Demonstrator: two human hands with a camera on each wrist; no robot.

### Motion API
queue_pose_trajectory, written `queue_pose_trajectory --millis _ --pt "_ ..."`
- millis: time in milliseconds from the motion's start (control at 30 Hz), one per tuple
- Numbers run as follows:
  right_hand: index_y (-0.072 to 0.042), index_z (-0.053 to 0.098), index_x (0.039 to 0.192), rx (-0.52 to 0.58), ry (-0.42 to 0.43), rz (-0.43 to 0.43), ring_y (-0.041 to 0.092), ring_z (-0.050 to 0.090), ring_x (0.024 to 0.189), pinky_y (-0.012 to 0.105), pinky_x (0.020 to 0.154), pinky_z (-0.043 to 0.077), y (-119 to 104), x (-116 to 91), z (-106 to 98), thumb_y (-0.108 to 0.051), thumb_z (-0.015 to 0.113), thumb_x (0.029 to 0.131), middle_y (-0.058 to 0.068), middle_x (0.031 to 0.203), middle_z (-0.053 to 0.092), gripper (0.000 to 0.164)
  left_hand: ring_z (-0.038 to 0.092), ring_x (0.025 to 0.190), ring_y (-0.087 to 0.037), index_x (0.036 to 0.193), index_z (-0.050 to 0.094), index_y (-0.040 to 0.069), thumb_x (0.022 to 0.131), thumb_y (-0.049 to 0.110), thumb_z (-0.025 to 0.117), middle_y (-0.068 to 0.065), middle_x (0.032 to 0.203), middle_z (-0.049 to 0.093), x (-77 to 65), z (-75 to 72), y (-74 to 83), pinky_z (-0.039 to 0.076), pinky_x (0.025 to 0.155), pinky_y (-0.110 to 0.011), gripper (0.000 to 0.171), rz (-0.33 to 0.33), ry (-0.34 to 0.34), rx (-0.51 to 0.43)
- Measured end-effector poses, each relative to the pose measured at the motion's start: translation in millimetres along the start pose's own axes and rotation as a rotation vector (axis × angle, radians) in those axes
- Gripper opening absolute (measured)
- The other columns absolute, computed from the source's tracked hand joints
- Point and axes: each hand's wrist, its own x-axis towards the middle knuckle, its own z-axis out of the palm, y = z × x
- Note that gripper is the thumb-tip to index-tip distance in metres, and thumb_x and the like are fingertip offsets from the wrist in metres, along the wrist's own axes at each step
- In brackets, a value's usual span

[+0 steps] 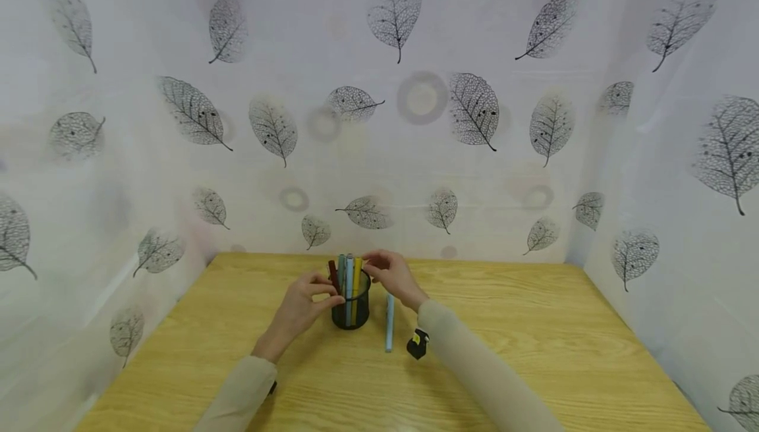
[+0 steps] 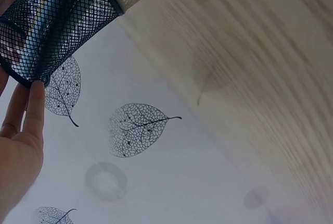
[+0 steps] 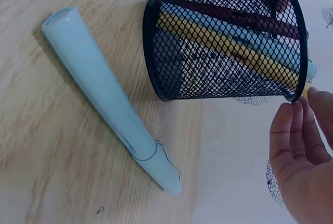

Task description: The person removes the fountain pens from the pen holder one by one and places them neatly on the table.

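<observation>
A black mesh pen holder (image 1: 350,313) stands upright on the table, with several pens in it. Among them are a dark red pen (image 1: 334,276), a light blue pen (image 1: 348,287) and a yellow pen (image 1: 357,274). My left hand (image 1: 300,308) grips the holder's left rim between thumb and fingers. On the opposite side my right hand (image 1: 393,276) pinches the rim, its thumb close to the yellow pen's end in the right wrist view. Another light blue pen (image 3: 101,86), capped and with a metal clip, lies on the table beside the holder, below my right hand.
The wooden table (image 1: 522,353) backs onto a pale leaf-patterned curtain (image 1: 379,155), which also hangs at both sides. A small black device (image 1: 418,344) is at my right cuff.
</observation>
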Motion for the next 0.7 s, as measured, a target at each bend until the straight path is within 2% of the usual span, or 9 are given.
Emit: queue_pose_trajectory --millis 167,300,400,600,700 --pt "-0.005 0.066 0.121 -0.004 0.012 -0.008 0.019 0.067 0.089 0.032 0.072 0.057 2.4 3.2 2.4 -0.013 0.063 0.097 0.013 0.105 0.071 0.026 0.061 0.085 -0.014 0.078 0.077 0.017 0.075 0.025 0.085 0.003 0.089 0.062 0.6 -0.7 1.2 0.054 0.073 -0.03 0.011 -0.01 -0.01 0.009" --pt "-0.01 0.066 0.124 -0.024 0.011 0.011 0.022 0.068 0.095 0.031 0.074 0.057 -0.1 4.8 4.5 -0.015 0.062 0.098 0.012 0.109 0.07 0.027 0.061 0.085 -0.014 0.077 0.077 0.017 0.075 0.025 0.085 0.003 0.088 0.062 0.8 -0.8 1.2 0.054 0.073 -0.03 0.011 -0.013 -0.008 0.017" --pt "-0.014 0.065 0.127 -0.059 -0.006 0.027 0.023 0.067 0.099 0.033 0.076 0.057 -2.7 4.5 4.9 -0.017 0.061 0.099 0.01 0.112 0.069 0.029 0.061 0.085 -0.014 0.077 0.077 0.017 0.075 0.026 0.085 0.003 0.088 0.062 0.8 -1.0 1.4 0.053 0.073 -0.03 0.011 -0.011 -0.009 0.023" --pt "-0.011 0.063 0.131 -0.079 -0.053 0.031 0.03 0.065 0.105 0.046 0.083 0.056 -11.2 0.1 3.9 -0.016 0.058 0.1 0.012 0.119 0.067 0.031 0.06 0.085 -0.013 0.077 0.077 0.019 0.075 0.027 0.084 0.005 0.088 0.062 0.2 -0.5 1.4 0.052 0.072 -0.029 0.011 -0.024 -0.015 0.02" --pt "-0.012 0.065 0.127 -0.064 -0.044 0.031 0.03 0.065 0.104 0.044 0.081 0.057 -13.0 0.4 4.1 -0.016 0.059 0.1 0.013 0.117 0.068 0.028 0.06 0.085 -0.013 0.077 0.077 0.019 0.076 0.028 0.083 0.005 0.088 0.062 0.2 0.0 0.9 0.052 0.072 -0.029 0.011 -0.03 -0.015 0.024"
